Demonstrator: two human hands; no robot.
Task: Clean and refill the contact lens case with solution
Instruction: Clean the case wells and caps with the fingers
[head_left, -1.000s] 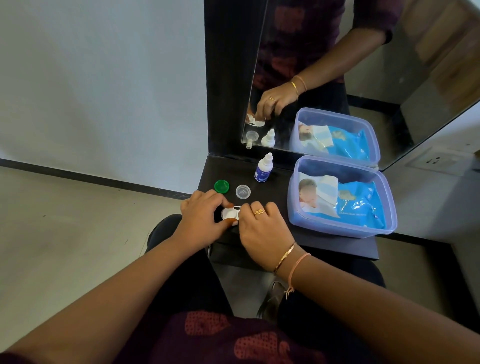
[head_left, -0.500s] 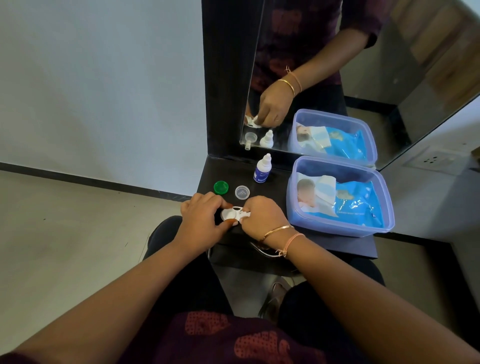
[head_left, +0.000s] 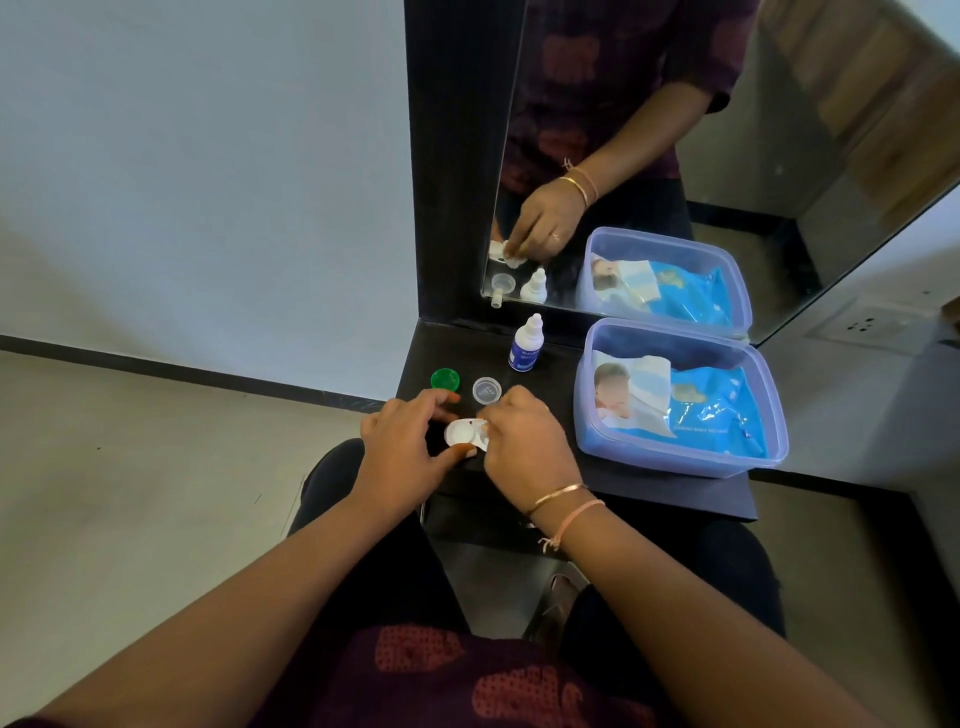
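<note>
Case (head_left: 464, 432) is at the front left of the shelf (head_left: 649, 493), white, with both wells uncapped and facing up. My left hand (head_left: 402, 449) grips it, thumb on the near edge and fingers curled over the far edge. I cannot tell whether it rests on the shelf or is lifted off it.

A second ago my right hand (head_left: 524, 447) lay flat over the case with the ring showing. Since then it has rolled into a curl, knuckles up, and now pinches a scrap of white tissue (head_left: 485, 435) against the right well. The left hand has kept its hold.

Just behind my hands lie a green cap (head_left: 445, 379) and a clear cap (head_left: 487, 389), apart from each other. The bottle (head_left: 527, 345) stands upright behind them, near the mirror (head_left: 727, 156), with its white tip bare.

To the right a clear tub (head_left: 649, 452) sits lidless on the shelf. A blue pack of wipes (head_left: 717, 415) lies flat in it and fills most of the floor, with a white sheet at its left end.
</note>
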